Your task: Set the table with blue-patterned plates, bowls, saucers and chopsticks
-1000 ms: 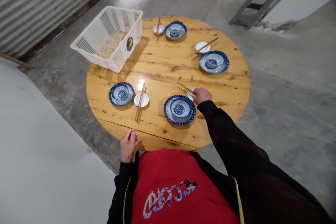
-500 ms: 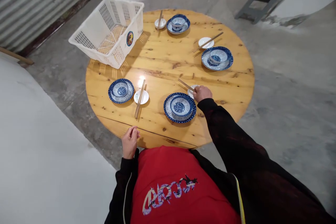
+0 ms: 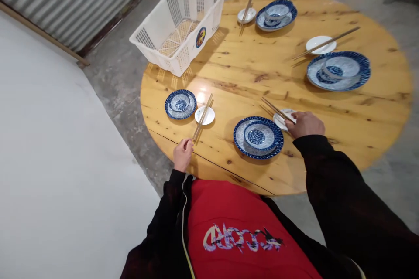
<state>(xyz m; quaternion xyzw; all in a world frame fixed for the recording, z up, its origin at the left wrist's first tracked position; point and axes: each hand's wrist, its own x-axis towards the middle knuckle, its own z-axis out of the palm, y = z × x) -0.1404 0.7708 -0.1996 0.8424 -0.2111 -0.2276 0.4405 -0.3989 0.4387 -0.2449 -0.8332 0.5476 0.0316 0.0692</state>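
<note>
My left hand [image 3: 183, 154] has its fingertips closed at the near ends of a pair of wooden chopsticks [image 3: 203, 117], which lie across a small white dish [image 3: 208, 115]. Left of that dish, a blue-patterned plate [image 3: 167, 111] carries a matching bowl [image 3: 180, 103]. My right hand [image 3: 306, 125] grips the near ends of another pair of chopsticks [image 3: 275, 108]. These pass over a second white dish [image 3: 279, 122], partly covered by the hand. Beside it, another blue-patterned plate [image 3: 240, 144] with a bowl [image 3: 258, 135] stands near the table's front.
A white plastic basket [image 3: 183, 59] stands at the back left of the round wooden table [image 3: 229, 91]. Two more settings of plate, bowl, dish and chopsticks [image 3: 327, 42] sit along the far side. A white wall [image 3: 65, 161] rises at the left.
My left hand has moved forward to the near ends of the left chopsticks. The right hand stays at its chopsticks by the dish. The view has swung left, shifting the table rightward.
</note>
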